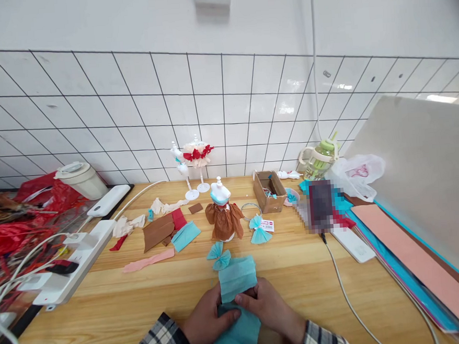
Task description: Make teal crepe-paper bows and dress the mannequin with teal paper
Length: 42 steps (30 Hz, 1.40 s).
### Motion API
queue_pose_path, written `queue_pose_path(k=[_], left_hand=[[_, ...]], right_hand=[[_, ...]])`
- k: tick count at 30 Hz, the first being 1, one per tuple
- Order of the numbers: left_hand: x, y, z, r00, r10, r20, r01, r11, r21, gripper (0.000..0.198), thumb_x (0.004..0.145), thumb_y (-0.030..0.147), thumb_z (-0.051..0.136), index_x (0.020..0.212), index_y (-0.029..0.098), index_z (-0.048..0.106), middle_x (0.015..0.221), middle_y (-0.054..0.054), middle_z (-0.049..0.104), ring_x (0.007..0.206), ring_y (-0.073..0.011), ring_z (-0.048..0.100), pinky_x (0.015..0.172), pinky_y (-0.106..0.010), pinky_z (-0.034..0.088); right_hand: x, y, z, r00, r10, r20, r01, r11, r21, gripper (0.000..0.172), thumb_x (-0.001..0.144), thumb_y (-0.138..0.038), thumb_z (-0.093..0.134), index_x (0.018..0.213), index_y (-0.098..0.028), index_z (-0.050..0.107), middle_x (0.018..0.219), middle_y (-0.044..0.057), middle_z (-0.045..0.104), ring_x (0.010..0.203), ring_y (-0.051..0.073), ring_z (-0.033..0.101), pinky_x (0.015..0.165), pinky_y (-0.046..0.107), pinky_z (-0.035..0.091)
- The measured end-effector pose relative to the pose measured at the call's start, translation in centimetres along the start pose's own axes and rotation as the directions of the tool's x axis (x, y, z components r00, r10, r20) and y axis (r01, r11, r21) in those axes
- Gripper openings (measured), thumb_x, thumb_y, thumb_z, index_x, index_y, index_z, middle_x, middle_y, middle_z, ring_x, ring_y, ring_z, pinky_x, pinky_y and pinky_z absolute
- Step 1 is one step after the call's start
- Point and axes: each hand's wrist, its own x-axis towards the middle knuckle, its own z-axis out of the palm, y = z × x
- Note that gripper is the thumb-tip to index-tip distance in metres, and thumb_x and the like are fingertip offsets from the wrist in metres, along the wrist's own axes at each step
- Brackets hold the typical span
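Note:
My left hand (206, 320) and my right hand (268, 308) meet at the near edge of the wooden table (105, 306), both pinching a strip of teal crepe paper (237, 279). The strip runs from under my fingers away from me and hangs toward me below them. Just beyond it lies a small teal paper bow (218, 255). Further back stands a small mannequin in a brown paper dress (224, 219), with a second teal bow (259, 233) to its right.
Paper scraps in brown, red, teal and pink (166, 231) lie left of the mannequin. A white power strip (76, 256) with cables sits at left. A small cardboard box (269, 190), a green bottle (321, 158), coloured sheets (409, 264) and a cable (348, 300) are on the right.

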Motion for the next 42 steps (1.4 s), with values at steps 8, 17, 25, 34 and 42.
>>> queue_pose_path(k=[8,17,25,34,42], left_hand=[[0.0,-0.2,0.0,1.0,-0.009,0.005,0.009,1.0,0.018,0.05,0.079,0.031,0.063,0.126,0.018,0.054,0.123,-0.01,0.064,0.112,-0.027,0.058,0.098,-0.038,0.044],[0.2,0.7,0.1,0.999,-0.037,0.015,0.036,0.997,0.071,0.043,0.079,0.031,0.061,0.12,0.018,0.06,0.118,-0.009,0.066,0.108,-0.0274,0.06,0.097,-0.038,0.044],[-0.3,0.5,-0.1,1.0,0.003,0.016,-0.003,1.0,-0.008,0.06,0.079,0.051,0.059,0.127,0.015,0.052,0.117,-0.012,0.064,0.1,-0.0277,0.062,0.092,-0.041,0.047],[-0.1,0.3,0.2,1.0,0.01,-0.001,-0.01,0.997,0.078,0.051,0.078,0.037,0.06,0.124,0.017,0.054,0.119,-0.01,0.064,0.11,-0.0276,0.058,0.097,-0.04,0.044],[0.0,0.3,0.3,1.0,0.011,0.011,-0.012,0.997,0.077,0.049,0.077,0.028,0.059,0.124,0.016,0.052,0.123,-0.01,0.063,0.112,-0.0258,0.059,0.098,-0.039,0.044]], right_hand=[[-0.2,-0.3,0.0,0.999,-0.04,-0.005,0.041,0.998,0.05,0.048,0.073,-0.061,0.066,0.084,-0.014,0.068,0.076,0.006,0.07,0.063,0.016,0.06,0.061,0.027,0.046],[-0.1,-0.3,0.1,0.994,-0.102,0.037,0.099,0.992,0.083,0.045,0.076,-0.057,0.065,0.091,-0.015,0.069,0.084,0.006,0.071,0.071,0.017,0.062,0.068,0.028,0.048],[0.0,-0.9,-0.4,0.999,0.004,0.038,-0.006,0.999,0.054,0.055,0.07,-0.07,0.062,0.069,-0.015,0.057,0.054,-0.003,0.048,0.047,0.008,0.042,0.048,0.023,0.038],[-0.2,-1.1,0.1,1.0,-0.006,0.029,0.005,1.0,0.021,0.051,0.071,-0.065,0.064,0.084,-0.016,0.065,0.073,0.003,0.065,0.063,0.015,0.056,0.06,0.027,0.046],[-0.3,-0.6,0.3,0.999,-0.051,0.016,0.049,0.991,0.125,0.045,0.074,-0.059,0.066,0.086,-0.016,0.068,0.08,0.006,0.07,0.075,0.02,0.065,0.073,0.034,0.051]])
